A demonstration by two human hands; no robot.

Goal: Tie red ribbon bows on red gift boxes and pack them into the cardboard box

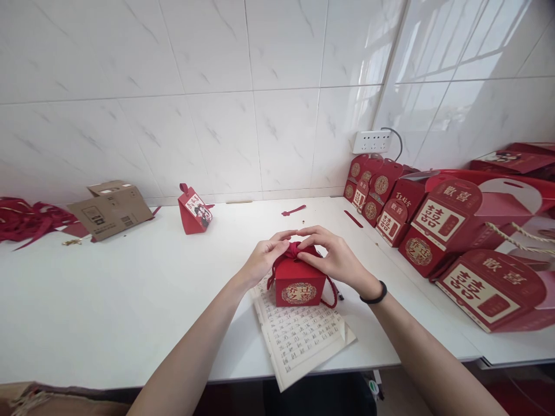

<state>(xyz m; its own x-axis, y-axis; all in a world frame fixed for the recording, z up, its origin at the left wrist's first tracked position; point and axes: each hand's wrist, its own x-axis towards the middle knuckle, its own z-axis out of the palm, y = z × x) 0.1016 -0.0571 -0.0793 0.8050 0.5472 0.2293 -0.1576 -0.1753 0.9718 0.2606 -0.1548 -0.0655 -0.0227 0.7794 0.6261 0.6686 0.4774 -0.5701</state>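
Supporting a ribbon bow, a small red box sits on a booklet on the tabletop.
Its card is probably light and easily dented; hold its sides gently. Fingers of left hand and right hand pinch the soft bow, partly hiding it.

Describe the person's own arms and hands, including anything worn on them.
Both forearms are bare, with no sleeves in view. The left hand and right hand wear no gloves. A plain, dark, rounded band circles the right wrist; nothing shows on the left wrist.
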